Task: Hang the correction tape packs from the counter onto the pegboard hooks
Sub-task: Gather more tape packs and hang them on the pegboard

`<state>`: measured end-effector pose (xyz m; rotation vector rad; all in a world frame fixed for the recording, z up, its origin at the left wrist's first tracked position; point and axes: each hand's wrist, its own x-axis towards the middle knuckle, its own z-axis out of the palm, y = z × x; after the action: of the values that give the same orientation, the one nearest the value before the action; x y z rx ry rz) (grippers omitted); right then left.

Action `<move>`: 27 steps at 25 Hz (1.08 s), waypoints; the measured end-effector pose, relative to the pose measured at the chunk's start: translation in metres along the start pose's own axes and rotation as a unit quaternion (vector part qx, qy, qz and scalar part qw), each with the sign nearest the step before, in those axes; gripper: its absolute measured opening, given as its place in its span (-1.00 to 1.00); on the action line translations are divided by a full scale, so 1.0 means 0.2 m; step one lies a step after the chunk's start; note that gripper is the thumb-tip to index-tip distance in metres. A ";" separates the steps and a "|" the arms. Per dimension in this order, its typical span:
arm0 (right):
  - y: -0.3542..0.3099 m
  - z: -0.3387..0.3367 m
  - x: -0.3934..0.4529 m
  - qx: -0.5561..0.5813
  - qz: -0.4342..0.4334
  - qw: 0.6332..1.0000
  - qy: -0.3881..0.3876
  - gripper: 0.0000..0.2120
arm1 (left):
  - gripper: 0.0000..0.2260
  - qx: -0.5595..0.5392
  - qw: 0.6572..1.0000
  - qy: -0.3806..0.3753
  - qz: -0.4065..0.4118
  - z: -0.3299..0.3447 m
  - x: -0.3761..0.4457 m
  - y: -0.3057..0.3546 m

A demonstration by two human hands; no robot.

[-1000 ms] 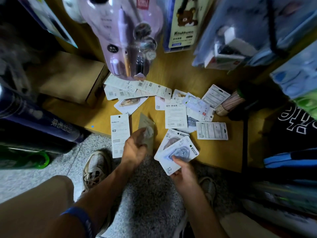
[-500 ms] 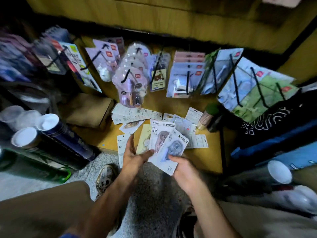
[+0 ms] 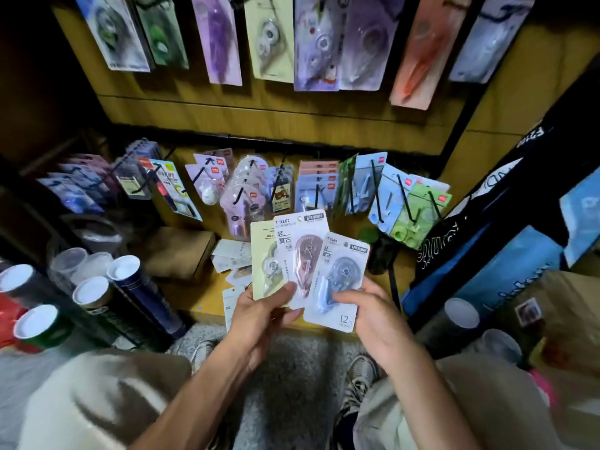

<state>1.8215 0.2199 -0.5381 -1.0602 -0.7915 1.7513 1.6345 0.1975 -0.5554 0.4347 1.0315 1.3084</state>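
At the far left, dark tubes [image 3: 136, 297] with white caps leaned in a bundle on the floor, a red one and a green one among them. Behind them a brown box [image 3: 180, 251] sat on the yellow counter [image 3: 207, 300], which ran low across the middle of the view. Loose packs [image 3: 232, 258] lay face down on the counter just right of the box, partly hidden by the fan of cards held above them.

The left hand [image 3: 259, 319] gripped the yellow pack [image 3: 263, 251] and the pink pack [image 3: 300, 251], thumb pressed across their lower fronts, fingers curled behind. The right hand [image 3: 373, 316] pinched the blue pack [image 3: 341, 280] at its lower right, thumb on the blister. The three overlapped, upright, above the counter's front edge and in front of the lower hooks.

Behind the counter rose a wooden pegboard [image 3: 276, 118]. Its lower hooks [image 3: 376, 190] carried rows of hung packs in purple, blue and green; the upper row [image 3: 324, 43] held long cards, blurred. Right of the counter stood a small green-capped item [image 3: 373, 245], too dim to identify, then black and blue bags [image 3: 519, 222], with more capped tubes [image 3: 461, 319] beneath. The floor [image 3: 285, 368] was grey speckled stone, with two sneakers and pale trouser knees at the bottom.
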 end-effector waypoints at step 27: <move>-0.71 0.79 0.13 -0.137 -0.144 0.980 -0.023 -0.76 | -0.84 -0.069 0.982 0.044 0.171 0.31 -0.01 0.90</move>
<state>1.7263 0.2874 -0.3595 -1.0257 -1.1793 1.4518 1.5818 0.2590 -0.3840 0.4657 0.9595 1.7082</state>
